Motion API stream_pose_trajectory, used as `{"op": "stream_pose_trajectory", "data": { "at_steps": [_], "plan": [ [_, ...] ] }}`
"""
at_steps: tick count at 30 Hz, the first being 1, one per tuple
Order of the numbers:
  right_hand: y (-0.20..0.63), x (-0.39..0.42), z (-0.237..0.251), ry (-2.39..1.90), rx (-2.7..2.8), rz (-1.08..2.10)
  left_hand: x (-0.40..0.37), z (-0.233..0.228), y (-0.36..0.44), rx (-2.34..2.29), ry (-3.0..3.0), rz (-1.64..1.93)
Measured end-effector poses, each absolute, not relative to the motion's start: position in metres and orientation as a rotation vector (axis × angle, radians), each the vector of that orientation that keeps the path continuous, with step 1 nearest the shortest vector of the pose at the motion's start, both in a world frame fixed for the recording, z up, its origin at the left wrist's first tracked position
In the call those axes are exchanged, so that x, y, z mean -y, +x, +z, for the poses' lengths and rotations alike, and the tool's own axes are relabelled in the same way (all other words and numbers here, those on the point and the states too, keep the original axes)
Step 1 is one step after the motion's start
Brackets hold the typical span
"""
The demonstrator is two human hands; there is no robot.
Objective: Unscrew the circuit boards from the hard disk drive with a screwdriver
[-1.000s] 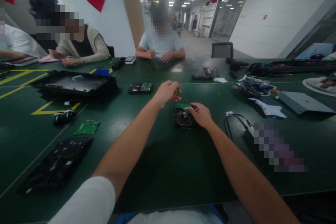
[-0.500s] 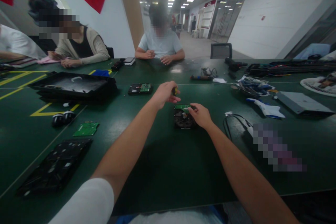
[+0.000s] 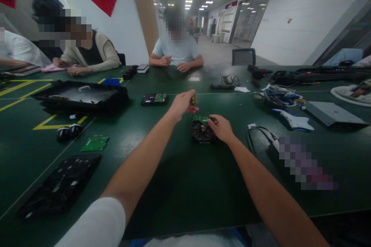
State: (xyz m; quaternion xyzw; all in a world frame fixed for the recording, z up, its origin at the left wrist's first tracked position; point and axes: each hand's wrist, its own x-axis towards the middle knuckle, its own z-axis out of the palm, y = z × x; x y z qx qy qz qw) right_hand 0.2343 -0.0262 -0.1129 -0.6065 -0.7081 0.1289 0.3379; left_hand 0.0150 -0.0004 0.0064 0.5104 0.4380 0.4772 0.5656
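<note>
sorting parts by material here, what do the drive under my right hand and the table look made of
Drive: seems a dark metal body, dull with faint glints, carrying a glossy green circuit board at its far end. Table: a dark green smooth top, slightly shiny since it mirrors the ceiling lights; laminate or painted surface, cannot tell which.
</note>
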Motion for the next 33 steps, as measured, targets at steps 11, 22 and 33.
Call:
{"op": "stream_pose_trajectory", "data": {
  "at_steps": [11,22,33],
  "plan": [
    [0.233,0.028,-0.109,-1.564,1.792,0.406,-0.003,0.008,0.012,-1.063,1.154,1.255],
    [0.232,0.029,-0.104,-1.523,1.787,0.437,-0.001,0.009,0.016,-1.073,1.176,1.252],
    [0.221,0.052,-0.081,-1.355,1.768,0.249,0.024,0.021,0.037,-0.805,1.092,1.139]
  ]
}}
